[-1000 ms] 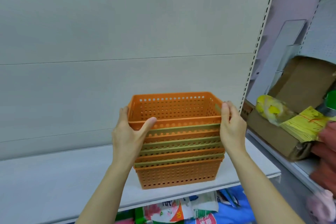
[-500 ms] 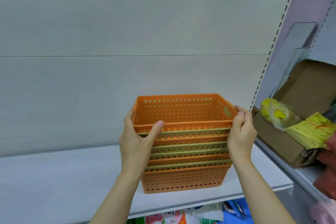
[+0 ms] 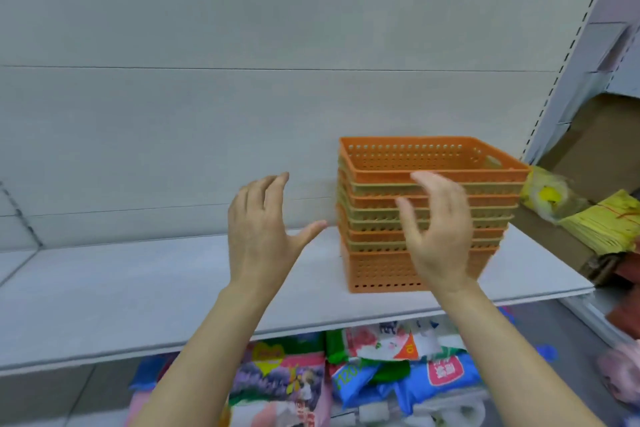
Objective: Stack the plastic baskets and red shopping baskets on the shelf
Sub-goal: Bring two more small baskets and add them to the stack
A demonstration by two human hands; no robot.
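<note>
The stack of plastic baskets [image 3: 426, 215] is sitting on the shelf [image 3: 173, 281], near its right end. Both hands, left [image 3: 259, 232] & right [image 3: 438, 236], are hanging in front of the stack w/ fingers spread, holding nothing. A bump could be knocking the tall stack off.

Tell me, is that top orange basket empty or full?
Empty. The top orange basket shows bare perforated inner walls with nothing inside, as far as the head view sees; its floor is partly hidden by the front rim.
</note>
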